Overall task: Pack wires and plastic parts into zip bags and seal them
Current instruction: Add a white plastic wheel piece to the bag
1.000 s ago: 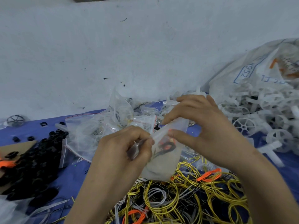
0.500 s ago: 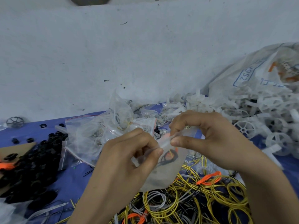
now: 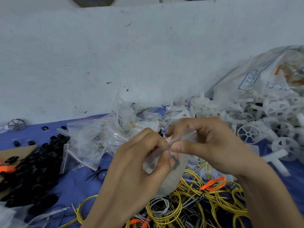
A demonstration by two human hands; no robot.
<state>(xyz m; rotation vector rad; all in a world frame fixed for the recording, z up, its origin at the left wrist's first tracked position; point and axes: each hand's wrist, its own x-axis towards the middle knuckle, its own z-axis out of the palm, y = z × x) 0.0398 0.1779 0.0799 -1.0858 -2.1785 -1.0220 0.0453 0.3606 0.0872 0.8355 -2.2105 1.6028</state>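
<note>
A small clear zip bag (image 3: pixel 171 176) hangs between my hands above the wire heap, with black and orange pieces showing through its side. My left hand (image 3: pixel 141 162) pinches the bag's top strip at its left end. My right hand (image 3: pixel 205 145) pinches the same strip just to the right, thumb under and fingers over. The two thumbs nearly touch. Loose yellow, grey, black and orange wire loops (image 3: pixel 189 206) lie on the blue table cover below. White plastic wheels (image 3: pixel 248 134) are heaped at the right.
A pile of filled and empty zip bags (image 3: pixel 98 137) lies behind my hands. Black plastic rings (image 3: pixel 32 165) cover the left side, partly on brown cardboard (image 3: pixel 14 150). A large printed sack (image 3: pixel 263 79) leans on the grey wall at the right.
Both hands have drawn closer together along the bag's top strip and dropped lower in view. The bag now hangs more bunched beneath them.
</note>
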